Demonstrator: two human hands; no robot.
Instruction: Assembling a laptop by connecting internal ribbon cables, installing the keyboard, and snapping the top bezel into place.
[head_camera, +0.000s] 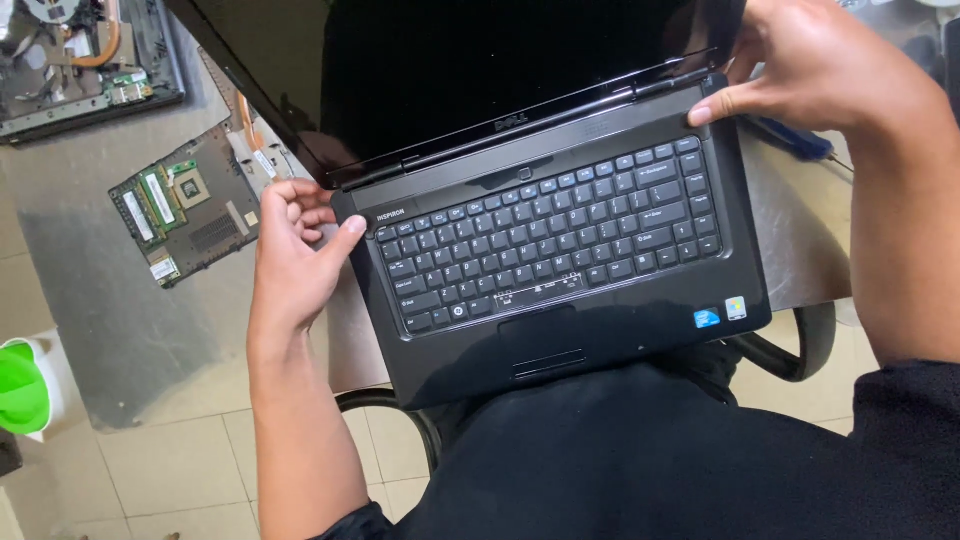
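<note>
Your left hand (295, 250) curls loosely, thumb stretched out; your right hand (810, 65) is bent, thumb pressing flat, forearm upright.

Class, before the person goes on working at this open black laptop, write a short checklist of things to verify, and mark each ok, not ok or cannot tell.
1. Laptop rests on the lap: ok.
2. Left hand steadies the left edge, thumb by the keyboard corner: ok.
3. Right hand grips the right hinge corner: ok.
4. Screen dark, power off: cannot tell.
5. Loose circuit board lies apart from the hands: ok.
6. Blue-handled tool within reach: ok.
</note>
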